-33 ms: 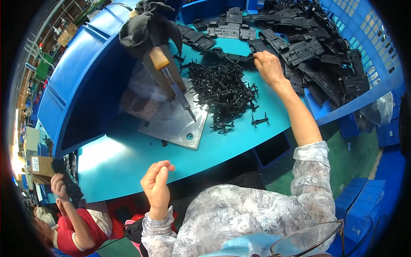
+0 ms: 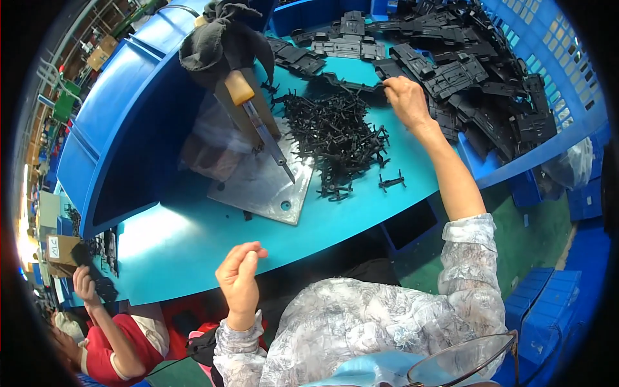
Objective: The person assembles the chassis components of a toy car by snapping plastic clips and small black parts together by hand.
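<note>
While the left hand hovers, the right hand touches a black plastic part.

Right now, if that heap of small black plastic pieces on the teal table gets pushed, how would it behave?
The heap would probably drag as a tangled clump, since the spiky pieces interlock. Each piece looks thin and light, so strays would likely skid on the smooth table.
</note>
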Tool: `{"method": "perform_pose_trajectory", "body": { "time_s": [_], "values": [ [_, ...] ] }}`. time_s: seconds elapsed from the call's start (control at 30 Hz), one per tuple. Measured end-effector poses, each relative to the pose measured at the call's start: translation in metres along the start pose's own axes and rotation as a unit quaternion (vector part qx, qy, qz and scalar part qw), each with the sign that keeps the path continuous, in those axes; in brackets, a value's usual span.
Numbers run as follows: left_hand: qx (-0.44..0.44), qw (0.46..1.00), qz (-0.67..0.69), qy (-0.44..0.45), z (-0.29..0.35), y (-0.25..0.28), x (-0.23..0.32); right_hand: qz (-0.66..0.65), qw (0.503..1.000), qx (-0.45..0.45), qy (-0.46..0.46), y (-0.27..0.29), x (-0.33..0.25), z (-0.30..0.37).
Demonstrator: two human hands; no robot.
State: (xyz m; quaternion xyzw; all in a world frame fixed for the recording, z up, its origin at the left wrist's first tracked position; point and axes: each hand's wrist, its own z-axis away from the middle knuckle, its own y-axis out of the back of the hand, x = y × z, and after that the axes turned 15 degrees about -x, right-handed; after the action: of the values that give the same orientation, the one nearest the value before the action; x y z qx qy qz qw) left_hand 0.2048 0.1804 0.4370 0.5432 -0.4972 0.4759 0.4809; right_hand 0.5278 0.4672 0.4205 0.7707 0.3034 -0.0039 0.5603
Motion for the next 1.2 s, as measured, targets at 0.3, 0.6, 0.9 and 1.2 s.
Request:
{"method": "perform_pose_trajectory", "body": {
  "time_s": [0.3, 0.6, 0.9, 1.2],
  "values": [
    [-0.101, 0.988, 0.112, 0.039, 0.000, -0.039, -0.001, -0.524, 0.830, -0.017, -0.190, 0.054, -0.012, 0.029],
    [-0.152, 0.979, 0.110, 0.079, -0.002, -0.069, 0.001, -0.691, 0.710, -0.036, -0.133, 0.066, -0.036, 0.065],
    [-0.218, 0.954, 0.159, 0.127, 0.000, -0.079, -0.008, -0.174, 0.970, 0.150, 0.082, 0.032, -0.039, 0.063],
    [-0.228, 0.946, 0.178, 0.143, 0.001, -0.079, -0.009, -0.559, 0.815, 0.133, -0.074, 0.044, -0.039, 0.069]
  ]
}}
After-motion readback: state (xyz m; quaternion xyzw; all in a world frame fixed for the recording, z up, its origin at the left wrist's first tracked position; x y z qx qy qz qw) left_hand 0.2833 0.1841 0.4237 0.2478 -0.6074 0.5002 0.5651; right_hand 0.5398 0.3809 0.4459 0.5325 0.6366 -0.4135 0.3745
